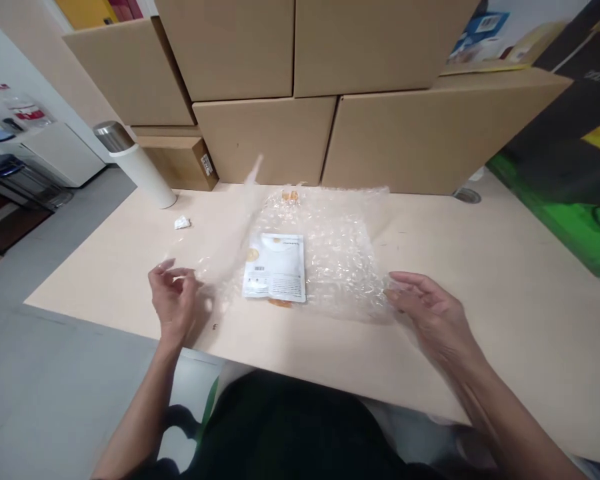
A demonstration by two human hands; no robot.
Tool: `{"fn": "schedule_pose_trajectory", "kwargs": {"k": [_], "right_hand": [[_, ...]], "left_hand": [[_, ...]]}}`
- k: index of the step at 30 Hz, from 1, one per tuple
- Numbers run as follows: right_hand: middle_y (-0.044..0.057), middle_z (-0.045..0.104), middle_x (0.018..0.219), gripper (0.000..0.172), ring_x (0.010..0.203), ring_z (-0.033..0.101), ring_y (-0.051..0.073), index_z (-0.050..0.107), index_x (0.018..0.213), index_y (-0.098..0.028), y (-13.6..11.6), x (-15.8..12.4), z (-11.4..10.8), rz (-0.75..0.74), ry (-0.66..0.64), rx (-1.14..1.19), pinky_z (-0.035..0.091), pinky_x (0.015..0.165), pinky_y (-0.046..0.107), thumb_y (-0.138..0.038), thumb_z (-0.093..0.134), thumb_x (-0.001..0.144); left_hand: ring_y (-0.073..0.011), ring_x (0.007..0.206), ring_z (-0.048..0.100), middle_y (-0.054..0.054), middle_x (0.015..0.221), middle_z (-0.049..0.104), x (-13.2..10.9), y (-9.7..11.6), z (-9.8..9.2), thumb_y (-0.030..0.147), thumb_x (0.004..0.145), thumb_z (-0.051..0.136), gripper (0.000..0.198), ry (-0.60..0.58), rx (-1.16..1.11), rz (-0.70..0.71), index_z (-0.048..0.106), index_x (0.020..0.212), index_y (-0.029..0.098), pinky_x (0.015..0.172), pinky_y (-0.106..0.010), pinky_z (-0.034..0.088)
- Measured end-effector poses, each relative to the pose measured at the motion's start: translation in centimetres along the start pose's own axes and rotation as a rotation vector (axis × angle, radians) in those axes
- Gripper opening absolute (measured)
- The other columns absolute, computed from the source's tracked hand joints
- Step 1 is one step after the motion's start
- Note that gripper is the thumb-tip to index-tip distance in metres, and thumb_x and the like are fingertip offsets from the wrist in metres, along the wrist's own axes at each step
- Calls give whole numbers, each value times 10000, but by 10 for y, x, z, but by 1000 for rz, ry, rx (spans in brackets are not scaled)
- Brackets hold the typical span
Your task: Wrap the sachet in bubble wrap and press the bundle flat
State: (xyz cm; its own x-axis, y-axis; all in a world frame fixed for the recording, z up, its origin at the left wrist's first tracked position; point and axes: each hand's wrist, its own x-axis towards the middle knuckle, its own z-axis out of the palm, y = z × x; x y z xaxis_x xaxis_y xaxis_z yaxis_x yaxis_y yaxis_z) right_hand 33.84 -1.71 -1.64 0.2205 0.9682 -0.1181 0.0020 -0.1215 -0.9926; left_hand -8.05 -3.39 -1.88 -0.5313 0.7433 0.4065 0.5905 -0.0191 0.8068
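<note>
Through one head-worn camera I look forward and down, close over the worktop [525, 320], toward stacked cardboard boxes [265, 140].

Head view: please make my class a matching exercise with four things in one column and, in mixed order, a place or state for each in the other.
Things:
1. printed packet
2. plastic wrap
3. flask
4. right hand

Places or states:
A. see-through and spread over part of the tabletop
B. at the right-hand edge of the plastic wrap
C. lying on top of the plastic wrap
D. standing at the left rear of the tabletop

Right pairs: 1-C, 2-A, 3-D, 4-B.
</note>
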Motion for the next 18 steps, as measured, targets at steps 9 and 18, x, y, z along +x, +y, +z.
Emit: {"fn": "schedule_pose_trajectory", "kwargs": {"k": [9,18], "right_hand": [[46,722,1027,493,1002,642,186,757,934,-257,10,1,-1,158,13,56,533,756,218,-426,934,506],[41,733,1069,535,1074,638,190,752,940,-251,15,0,-7,203,39,66,536,824,198,-412,940,465]], "left_hand": [[-309,1038,526,-123,1049,595,-10,30,8,328,932,535,232,-140,603,309,726,974,202,955,-526,384],[-207,795,589,-56,757,647,9,55,63,347,855,561,272,-624,399,89,639,653,182,771,-336,461]]}}
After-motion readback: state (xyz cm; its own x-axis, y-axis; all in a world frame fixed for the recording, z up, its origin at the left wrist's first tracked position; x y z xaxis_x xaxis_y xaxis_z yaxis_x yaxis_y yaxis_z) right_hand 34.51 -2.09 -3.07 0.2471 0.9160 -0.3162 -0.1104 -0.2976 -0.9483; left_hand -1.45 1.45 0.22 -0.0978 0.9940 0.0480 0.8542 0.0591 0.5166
